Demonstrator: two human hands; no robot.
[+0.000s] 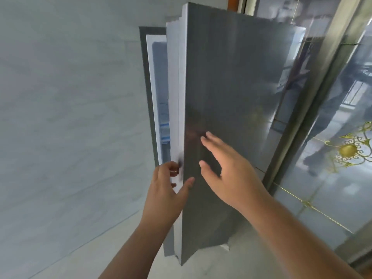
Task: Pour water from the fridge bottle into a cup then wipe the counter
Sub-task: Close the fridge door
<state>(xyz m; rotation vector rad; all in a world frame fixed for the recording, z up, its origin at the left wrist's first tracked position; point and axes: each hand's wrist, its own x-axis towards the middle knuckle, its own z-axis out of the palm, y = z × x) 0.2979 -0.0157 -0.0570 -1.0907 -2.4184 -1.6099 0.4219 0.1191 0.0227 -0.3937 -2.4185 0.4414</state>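
Note:
A grey fridge door (231, 87) stands partly ajar in front of me, its white inner edge turned toward me. My left hand (167, 190) grips that edge, fingers curled behind it and thumb on the grey front. My right hand (227, 170) is spread with straight fingers against or just off the door's front face. Through the narrow gap a strip of the white fridge interior (161, 109) shows, with blurred blue-and-white items. No bottle, cup or counter is in view.
A pale grey tiled wall (70, 107) fills the left side. To the right of the fridge stands a glass door (332, 158) with a metal frame and gold ornament. Light floor tiles (124, 248) lie below.

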